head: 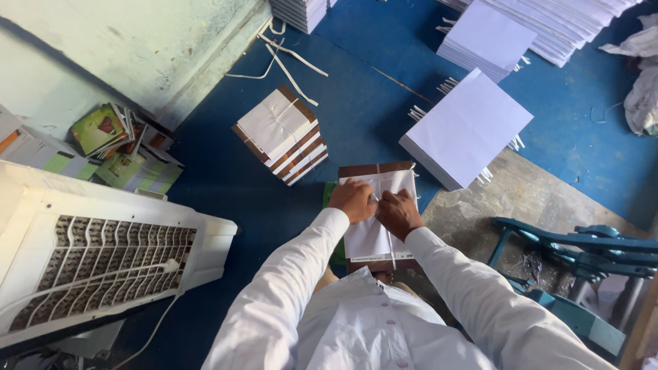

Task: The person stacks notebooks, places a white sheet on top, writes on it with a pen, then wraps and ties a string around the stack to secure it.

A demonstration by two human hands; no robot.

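Note:
A bundle of notebooks (373, 233) with a white top sheet and brown edges lies on the floor just in front of me. A thin white strap (391, 248) runs across its top. My left hand (352, 200) and my right hand (399, 212) sit side by side over the middle of the bundle, both pinching the strap where its ends meet. White shirt sleeves cover both arms.
A tied bundle (282, 133) lies on the blue tarp (226, 178) to the left. Stacks of white paper (466, 130) fill the upper right. Loose straps (288, 62) lie near the wall. A white grilled cooler (96, 253) stands left, a teal metal frame (582, 253) right.

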